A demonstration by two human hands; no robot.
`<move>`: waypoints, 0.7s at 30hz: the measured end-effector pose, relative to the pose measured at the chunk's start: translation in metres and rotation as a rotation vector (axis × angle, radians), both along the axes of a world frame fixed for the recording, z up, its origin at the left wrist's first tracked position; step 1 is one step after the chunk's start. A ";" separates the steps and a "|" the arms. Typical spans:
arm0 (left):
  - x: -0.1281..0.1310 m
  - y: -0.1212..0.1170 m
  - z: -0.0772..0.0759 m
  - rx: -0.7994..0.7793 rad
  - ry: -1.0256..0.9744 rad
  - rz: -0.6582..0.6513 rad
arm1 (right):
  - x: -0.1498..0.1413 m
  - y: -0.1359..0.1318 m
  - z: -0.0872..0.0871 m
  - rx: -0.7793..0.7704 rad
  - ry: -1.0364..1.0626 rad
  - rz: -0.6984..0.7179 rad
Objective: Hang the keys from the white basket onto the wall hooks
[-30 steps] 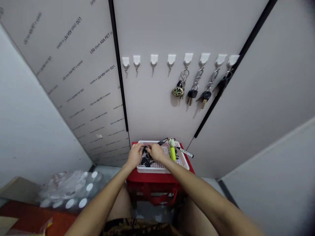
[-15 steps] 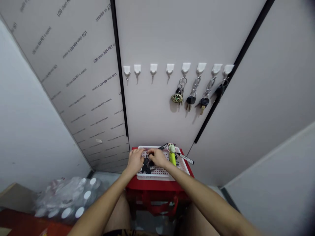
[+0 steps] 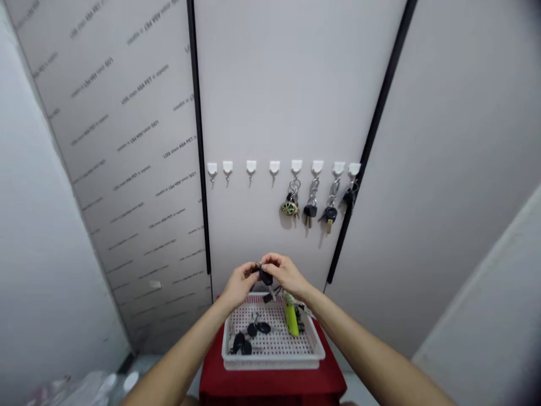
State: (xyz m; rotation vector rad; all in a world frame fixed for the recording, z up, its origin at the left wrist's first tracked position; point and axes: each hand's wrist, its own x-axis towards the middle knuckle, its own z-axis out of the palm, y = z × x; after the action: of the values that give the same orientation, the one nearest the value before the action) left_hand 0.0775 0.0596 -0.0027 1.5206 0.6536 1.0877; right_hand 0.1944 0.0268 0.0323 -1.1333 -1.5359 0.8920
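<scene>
Above the far edge of a white perforated basket [image 3: 270, 363], both my hands hold one bunch of black-headed keys [image 3: 266, 277]. My left hand [image 3: 240, 285] pinches its ring end from the left. From the right, my right hand [image 3: 287, 275] grips it between thumb and fingers; the metal blades dangle below. Inside the basket, loose black-headed keys [image 3: 242, 343] lie at the near left, and another pair of black-headed keys [image 3: 258, 327] rests toward the middle. A yellow-green item [image 3: 291, 318] lies at the basket's right side, partly behind my right wrist.
White hooks [image 3: 251, 167] run in a row across the grey panel ahead; several on the right carry key bunches [image 3: 310, 210]. The basket stands on a red surface [image 3: 270, 383]. Wrapped bottles [image 3: 97, 389] sit on the floor at lower left.
Both hands have risen out of the basket, bringing up a key bunch. My view has tilted, so the hooks and basket appear lower, and more of the basket's inside shows.
</scene>
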 end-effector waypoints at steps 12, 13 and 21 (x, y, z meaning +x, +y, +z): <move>0.040 0.055 0.140 0.267 -0.034 0.330 | 0.017 0.058 0.128 0.284 0.137 -0.460; 0.043 0.060 0.146 0.292 -0.008 0.361 | 0.016 0.062 0.134 0.287 0.140 -0.491; 0.054 0.084 0.152 0.315 0.168 0.472 | 0.022 0.091 0.142 0.232 -0.117 -0.675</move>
State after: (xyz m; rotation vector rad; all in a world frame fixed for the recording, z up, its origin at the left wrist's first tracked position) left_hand 0.1314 0.1438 0.1490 1.7900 1.0309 1.4810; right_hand 0.2160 0.1178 0.1740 -1.4163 -1.1780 0.1905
